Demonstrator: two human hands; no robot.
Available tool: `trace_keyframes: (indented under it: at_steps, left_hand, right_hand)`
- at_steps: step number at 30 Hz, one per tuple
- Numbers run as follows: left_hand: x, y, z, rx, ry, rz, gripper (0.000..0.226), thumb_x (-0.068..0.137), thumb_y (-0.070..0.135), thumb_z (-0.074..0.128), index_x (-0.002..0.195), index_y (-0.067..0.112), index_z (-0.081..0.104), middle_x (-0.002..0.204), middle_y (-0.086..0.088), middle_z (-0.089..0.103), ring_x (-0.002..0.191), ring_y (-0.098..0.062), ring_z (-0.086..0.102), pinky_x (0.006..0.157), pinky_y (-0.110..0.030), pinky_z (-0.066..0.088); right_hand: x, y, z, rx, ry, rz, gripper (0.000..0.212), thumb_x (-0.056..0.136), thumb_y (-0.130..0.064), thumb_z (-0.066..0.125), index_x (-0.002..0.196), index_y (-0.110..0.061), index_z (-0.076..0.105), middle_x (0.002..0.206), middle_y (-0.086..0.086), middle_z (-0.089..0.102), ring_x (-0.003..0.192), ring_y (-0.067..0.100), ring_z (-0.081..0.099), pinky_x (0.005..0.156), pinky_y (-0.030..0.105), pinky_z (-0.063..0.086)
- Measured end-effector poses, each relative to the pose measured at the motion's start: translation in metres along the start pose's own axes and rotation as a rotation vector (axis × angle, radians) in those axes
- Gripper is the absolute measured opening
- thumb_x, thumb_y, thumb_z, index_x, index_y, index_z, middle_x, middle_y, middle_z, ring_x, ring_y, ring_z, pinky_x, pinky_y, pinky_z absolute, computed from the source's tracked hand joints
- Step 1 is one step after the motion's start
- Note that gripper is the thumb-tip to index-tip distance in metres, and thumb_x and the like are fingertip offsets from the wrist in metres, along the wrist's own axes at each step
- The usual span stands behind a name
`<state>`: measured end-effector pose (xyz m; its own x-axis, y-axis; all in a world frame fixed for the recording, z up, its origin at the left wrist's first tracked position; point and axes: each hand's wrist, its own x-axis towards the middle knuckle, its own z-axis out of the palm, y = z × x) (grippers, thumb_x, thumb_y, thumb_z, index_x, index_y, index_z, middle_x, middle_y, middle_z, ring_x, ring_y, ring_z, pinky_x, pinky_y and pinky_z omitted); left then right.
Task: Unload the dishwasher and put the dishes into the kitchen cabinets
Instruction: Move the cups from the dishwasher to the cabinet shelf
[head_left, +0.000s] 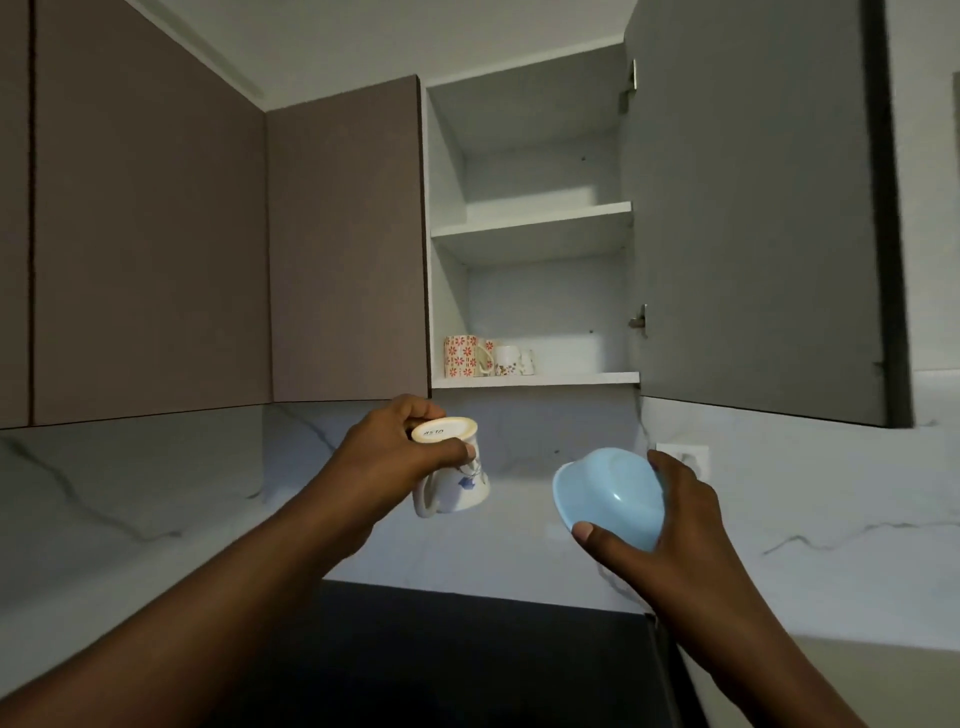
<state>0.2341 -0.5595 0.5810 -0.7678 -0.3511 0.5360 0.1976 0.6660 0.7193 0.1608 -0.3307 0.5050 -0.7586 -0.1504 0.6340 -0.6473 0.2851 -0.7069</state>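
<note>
Two bare forearms reach up from the bottom edge toward an open wall cabinet, seen from below; its grey door is swung wide to the right, and closed brown cabinet doors run off to the left; behind the hands is a pale marbled backsplash, with a dark worktop below. Inside the cabinet, the upper shelf shows nothing from this low angle; the bottom shelf already holds a red-flowered mug at its left end, with two smaller white mugs just beside it. Right hand grasps a pale blue bowl tilted on edge, thumb on the rim, fingers behind. Left hand grasps a white mug with a blue flower, held upside down, base uppermost, handle pointing down. Both dishes hang below the cabinet, not yet shelved. Judging from this, unloading is under way: a few mugs are put away, these two pieces come next; the dishwasher is out of view, so what remains cannot be told.
</note>
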Motion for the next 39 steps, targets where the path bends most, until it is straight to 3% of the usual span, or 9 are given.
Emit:
trace_keyframes:
  at_steps: [6, 11, 14, 17, 20, 23, 25, 29, 39]
  left_hand:
    - [0.11, -0.035, -0.001, -0.121, 0.009, -0.001, 0.04, 0.074, 0.033, 0.078, 0.108, 0.025, 0.059, 0.109, 0.0, 0.064, 0.095, -0.02, 0.062, 0.079, -0.032, 0.055]
    - [0.217, -0.064, 0.014, -0.202, 0.047, -0.02, 0.055, 0.045, 0.038, 0.08, 0.097, 0.022, 0.066, 0.102, -0.002, 0.068, 0.093, -0.023, 0.065, 0.083, -0.042, 0.058]
    - [0.27, -0.078, 0.033, -0.225, 0.045, -0.011, 0.043, 0.055, 0.028, 0.082, 0.094, 0.02, 0.066, 0.1, -0.003, 0.068, 0.091, -0.023, 0.064, 0.072, -0.033, 0.056]
    - [0.318, -0.088, 0.053, -0.25, 0.057, 0.021, 0.033, 0.056, 0.022, 0.082, 0.083, 0.02, 0.064, 0.094, -0.003, 0.067, 0.09, -0.024, 0.064, 0.076, -0.036, 0.055]
    - [0.356, -0.093, 0.069, -0.25, 0.09, 0.057, 0.029, 0.062, 0.018, 0.08, 0.088, 0.016, 0.066, 0.093, 0.0, 0.066, 0.091, -0.022, 0.063, 0.076, -0.035, 0.054]
    - [0.393, -0.098, 0.084, -0.208, 0.106, 0.102, 0.027, 0.067, 0.024, 0.079, 0.092, 0.02, 0.068, 0.098, 0.001, 0.067, 0.089, -0.019, 0.061, 0.065, -0.025, 0.049]
    - [0.416, -0.102, 0.094, -0.2, 0.138, 0.103, 0.027, 0.068, 0.028, 0.08, 0.091, 0.022, 0.069, 0.097, 0.0, 0.068, 0.089, -0.019, 0.062, 0.071, -0.027, 0.052]
    - [0.449, -0.106, 0.118, -0.128, 0.164, 0.105, 0.031, 0.072, 0.031, 0.08, 0.097, 0.017, 0.069, 0.095, -0.002, 0.067, 0.088, -0.021, 0.062, 0.08, -0.032, 0.052]
    - [0.492, -0.129, 0.167, 0.056, 0.239, 0.077, 0.045, 0.071, 0.051, 0.077, 0.091, 0.013, 0.062, 0.089, -0.002, 0.064, 0.085, -0.02, 0.059, 0.079, -0.034, 0.049]
  right_hand:
    - [0.06, 0.013, 0.044, -0.045, 0.038, -0.032, 0.092, 0.066, -0.047, 0.08, 0.14, -0.033, 0.026, 0.131, -0.009, 0.03, 0.114, 0.011, 0.038, 0.092, 0.028, 0.044]
    - [0.116, 0.03, 0.077, -0.09, 0.117, -0.076, 0.091, 0.068, -0.047, 0.079, 0.14, -0.037, 0.024, 0.128, -0.012, 0.029, 0.113, 0.008, 0.037, 0.09, 0.025, 0.036]
    - [0.147, 0.036, 0.095, -0.109, 0.145, -0.058, 0.091, 0.067, -0.046, 0.079, 0.14, -0.038, 0.025, 0.126, -0.012, 0.03, 0.113, 0.009, 0.038, 0.089, 0.025, 0.035]
    - [0.176, 0.047, 0.111, -0.143, 0.179, -0.075, 0.089, 0.067, -0.047, 0.079, 0.137, -0.041, 0.026, 0.124, -0.014, 0.03, 0.11, 0.005, 0.037, 0.087, 0.024, 0.035]
    - [0.204, 0.055, 0.114, -0.183, 0.196, -0.072, 0.091, 0.066, -0.051, 0.077, 0.139, -0.039, 0.024, 0.122, -0.016, 0.028, 0.111, 0.004, 0.035, 0.087, 0.024, 0.035]
    - [0.236, 0.066, 0.117, -0.191, 0.224, -0.086, 0.093, 0.065, -0.052, 0.076, 0.14, -0.039, 0.022, 0.122, -0.017, 0.027, 0.11, 0.005, 0.036, 0.085, 0.024, 0.038]
    - [0.258, 0.074, 0.118, -0.199, 0.23, -0.104, 0.093, 0.065, -0.053, 0.076, 0.14, -0.04, 0.022, 0.122, -0.017, 0.026, 0.111, 0.006, 0.037, 0.084, 0.025, 0.042]
    - [0.301, 0.093, 0.127, -0.17, 0.227, -0.147, 0.093, 0.068, -0.05, 0.076, 0.141, -0.039, 0.021, 0.125, -0.016, 0.025, 0.113, 0.007, 0.035, 0.084, 0.021, 0.035]
    - [0.397, 0.132, 0.134, -0.109, 0.139, -0.201, 0.091, 0.071, -0.049, 0.075, 0.143, -0.035, 0.021, 0.126, -0.012, 0.026, 0.111, 0.01, 0.039, 0.083, 0.026, 0.039]
